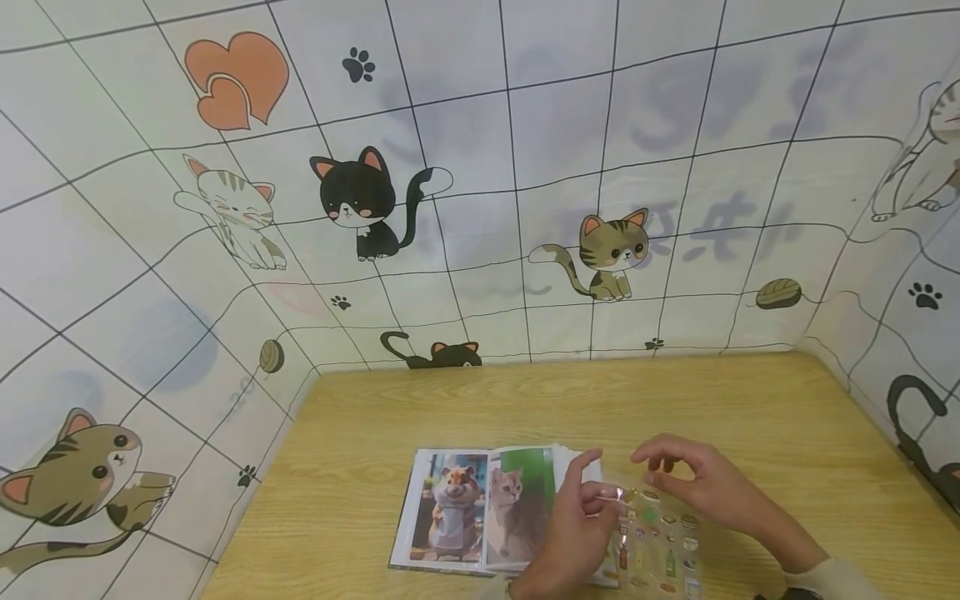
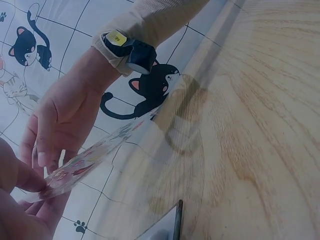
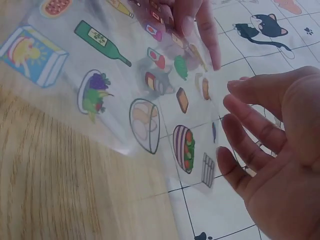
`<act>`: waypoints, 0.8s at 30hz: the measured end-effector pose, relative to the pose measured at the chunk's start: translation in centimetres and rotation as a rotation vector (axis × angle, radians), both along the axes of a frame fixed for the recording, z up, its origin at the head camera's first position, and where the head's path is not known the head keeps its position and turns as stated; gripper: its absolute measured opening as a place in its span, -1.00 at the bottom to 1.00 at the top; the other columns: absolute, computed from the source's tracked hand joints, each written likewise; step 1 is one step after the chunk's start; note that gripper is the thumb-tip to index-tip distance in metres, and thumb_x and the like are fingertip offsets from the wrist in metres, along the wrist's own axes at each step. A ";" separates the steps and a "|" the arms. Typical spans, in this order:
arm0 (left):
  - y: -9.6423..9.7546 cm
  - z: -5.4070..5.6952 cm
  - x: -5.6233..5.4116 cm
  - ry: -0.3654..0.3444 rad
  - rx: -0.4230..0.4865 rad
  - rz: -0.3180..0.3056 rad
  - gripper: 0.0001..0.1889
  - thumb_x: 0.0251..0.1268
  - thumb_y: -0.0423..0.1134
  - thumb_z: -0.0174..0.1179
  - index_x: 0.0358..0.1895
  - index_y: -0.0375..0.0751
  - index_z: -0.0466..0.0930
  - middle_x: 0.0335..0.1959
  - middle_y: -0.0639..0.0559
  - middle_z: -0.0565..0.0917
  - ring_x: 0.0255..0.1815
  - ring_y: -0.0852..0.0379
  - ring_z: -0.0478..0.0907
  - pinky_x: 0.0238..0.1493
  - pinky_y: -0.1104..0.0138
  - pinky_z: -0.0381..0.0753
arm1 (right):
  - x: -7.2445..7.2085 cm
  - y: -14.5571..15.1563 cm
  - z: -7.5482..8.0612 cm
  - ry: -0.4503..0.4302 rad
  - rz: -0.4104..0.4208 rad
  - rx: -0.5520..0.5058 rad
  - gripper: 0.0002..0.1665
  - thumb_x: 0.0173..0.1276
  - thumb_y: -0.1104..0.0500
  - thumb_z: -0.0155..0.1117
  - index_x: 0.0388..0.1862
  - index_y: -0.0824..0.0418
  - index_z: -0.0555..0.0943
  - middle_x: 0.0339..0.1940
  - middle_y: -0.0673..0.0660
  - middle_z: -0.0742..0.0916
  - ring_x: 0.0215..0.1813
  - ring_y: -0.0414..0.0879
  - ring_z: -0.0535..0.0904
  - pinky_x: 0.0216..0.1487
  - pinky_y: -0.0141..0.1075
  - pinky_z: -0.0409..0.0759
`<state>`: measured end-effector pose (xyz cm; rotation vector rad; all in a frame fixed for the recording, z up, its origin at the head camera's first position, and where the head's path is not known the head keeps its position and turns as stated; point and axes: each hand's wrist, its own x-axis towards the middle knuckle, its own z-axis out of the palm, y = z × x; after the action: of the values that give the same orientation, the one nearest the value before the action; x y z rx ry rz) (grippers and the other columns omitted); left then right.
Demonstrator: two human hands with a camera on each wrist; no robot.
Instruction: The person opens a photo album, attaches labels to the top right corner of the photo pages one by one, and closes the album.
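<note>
A clear sheet of small food and drink stickers is held up at a slant above the table. My left hand pinches its edge between thumb and fingers, plain in the left wrist view, where the sheet shows nearly edge-on. Beside the sheet's upper edge hovers my right hand, its fingers loosely bent. From the right wrist, that hand appears apart from the sheet, with nothing between thumb and fingers. Bottle, fruit plate and bowl stickers are visible there.
An open photo album lies left of the sheet, with a hamster picture and a cat picture; my left hand partly covers its right side. The wooden table meets a cat-patterned cloth at its far edge.
</note>
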<state>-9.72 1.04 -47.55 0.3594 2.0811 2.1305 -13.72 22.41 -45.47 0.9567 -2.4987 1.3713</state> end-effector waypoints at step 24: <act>-0.3 -0.1 -0.1 0.005 0.005 -0.005 -0.32 0.25 -0.60 0.02 0.43 -0.03 0.25 -0.08 -0.13 0.75 -0.21 0.20 0.71 -0.23 0.45 0.66 | 0.8 -1.0 -0.8 0.075 0.075 -0.003 -0.66 0.22 0.35 0.42 -0.08 0.03 0.65 -0.23 -0.11 0.72 -0.27 -0.28 0.51 -0.35 -0.33 0.51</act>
<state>-9.78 0.75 -47.60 0.3708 2.0760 2.1339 -12.96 21.37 -46.23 1.0913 -2.4289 1.3334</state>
